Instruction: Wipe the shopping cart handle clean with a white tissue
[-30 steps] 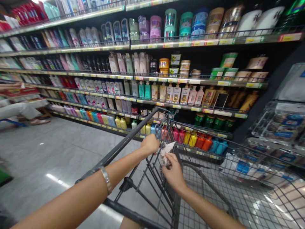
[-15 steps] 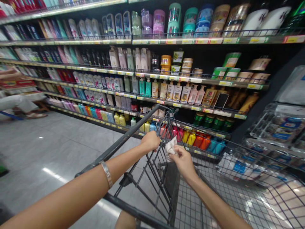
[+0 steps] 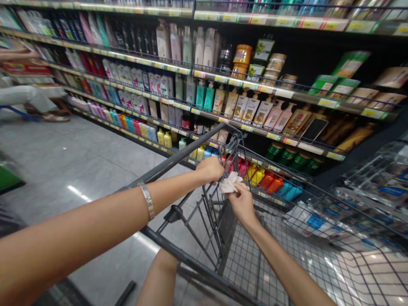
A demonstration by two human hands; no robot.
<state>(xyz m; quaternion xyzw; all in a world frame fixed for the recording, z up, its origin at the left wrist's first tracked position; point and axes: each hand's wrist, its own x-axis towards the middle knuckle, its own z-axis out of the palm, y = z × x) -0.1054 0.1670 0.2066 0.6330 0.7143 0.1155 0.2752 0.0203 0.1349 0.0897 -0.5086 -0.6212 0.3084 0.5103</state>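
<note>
And there's the crumpled, off-white sheet of thin tissue-like material (image 3: 230,182), bunched into soft, ragged folds, its loose edges fanning up and outward, the lower part tucked into the fingers. It sits over the dark grey metal wire shopping cart (image 3: 174,159), beside the upright bars at the cart's far end, pinched in the grip of the right hand (image 3: 242,204), thumb and fingertips closed on it. Just left of it, the left hand (image 3: 210,170) is clenched at those same bars; what that grip closes around is hidden, so I can't tell. A shiny silver-coloured band bracelet (image 3: 146,202) circles the left forearm. Now, against half a second ago: the sheet stood taller and narrower then, a tight bunch with a peak; here it's flatter, spread wider, and nearer the left hand, the right hand having come across with it. The left stays at the bars. The view has swung too, the upper shelf's big tubs mostly off the top, and more of the wearer's bare leg (image 3: 159,276) shows beneath the cart's near rail.
</note>
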